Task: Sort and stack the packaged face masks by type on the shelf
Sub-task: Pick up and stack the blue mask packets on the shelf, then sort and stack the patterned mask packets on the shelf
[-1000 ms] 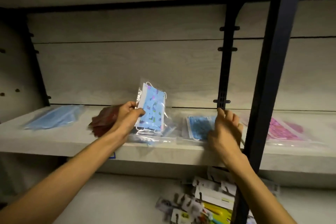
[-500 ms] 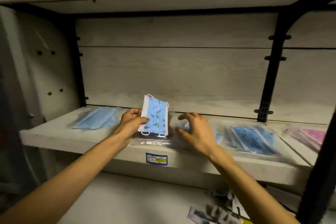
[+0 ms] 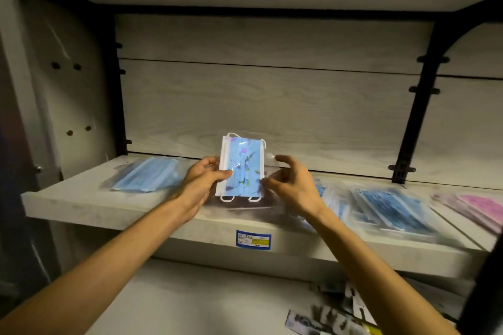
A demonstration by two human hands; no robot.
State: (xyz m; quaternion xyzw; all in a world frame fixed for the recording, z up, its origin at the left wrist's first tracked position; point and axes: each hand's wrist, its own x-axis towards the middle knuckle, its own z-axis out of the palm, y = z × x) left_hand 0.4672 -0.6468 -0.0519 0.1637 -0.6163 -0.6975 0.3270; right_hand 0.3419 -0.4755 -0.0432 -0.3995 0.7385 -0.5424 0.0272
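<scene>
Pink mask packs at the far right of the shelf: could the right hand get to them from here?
Probably yes. The right hand is open beside the patterned pack, and only flat blue packs lie between it and the pink mask packs; nothing upright blocks the way.

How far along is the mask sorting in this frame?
Partly done. Already laid out on the shelf: plain blue packs at left, patterned blue packs at right, pink packs at far right. In hand: the left hand holds a printed light-blue pack upright, and the right hand reaches its edge with fingers spread. Left: placing this pack; dark packs beneath are blurred.
</scene>
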